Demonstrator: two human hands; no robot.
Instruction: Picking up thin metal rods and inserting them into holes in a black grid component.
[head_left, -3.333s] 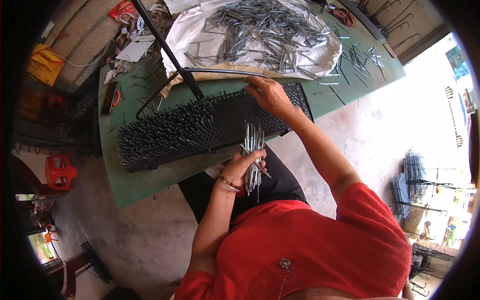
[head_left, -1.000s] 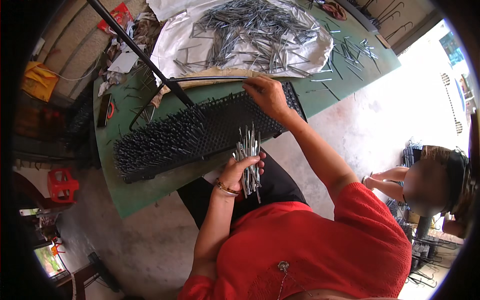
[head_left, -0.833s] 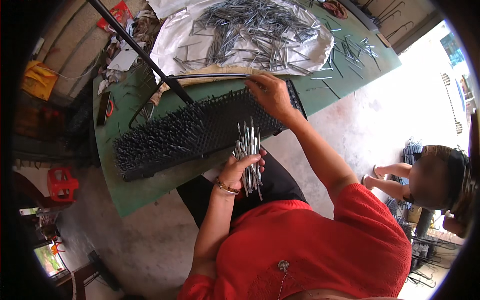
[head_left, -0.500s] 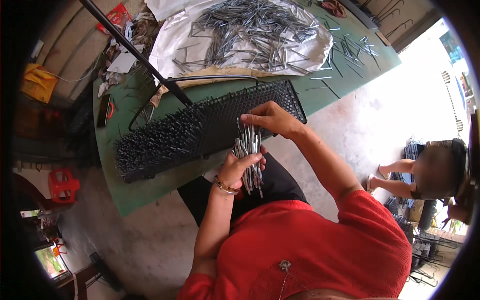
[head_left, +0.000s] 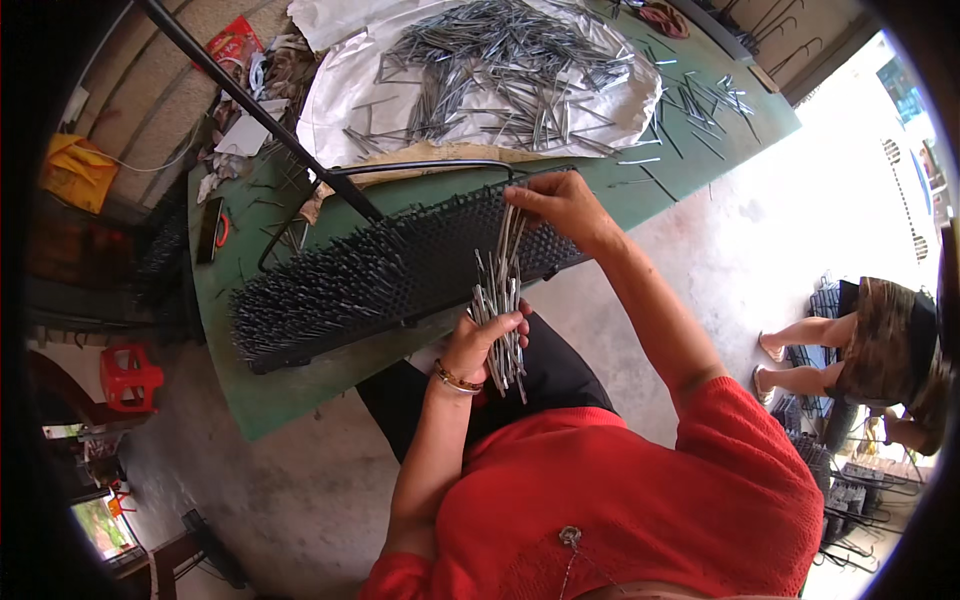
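My left hand [head_left: 486,342] is closed round a bundle of thin grey metal rods [head_left: 498,300], held upright in front of my lap. Over the perforated side of a long black rack [head_left: 455,240], my right hand [head_left: 552,205] pinches the upper ends of a few rods [head_left: 513,228] drawn partly up from that bundle. Their lower ends still lie among the others. The rack's left part is densely filled with upright dark rods [head_left: 320,295]; its right part shows open holes, some hidden behind my right hand. A black bar handle [head_left: 250,105] rises from the rack.
Many loose rods [head_left: 500,60] lie on white sheeting [head_left: 340,90] at the back of the green table [head_left: 250,405]. A phone [head_left: 209,230] and red-handled scissors [head_left: 223,228] rest at the left. A red stool [head_left: 130,378] stands on the floor; another person [head_left: 815,350] is at right.
My right hand has moved up and slightly right, drawing a few rods upward out of the bundle. My left hand keeps its hold. The person at right has shifted.
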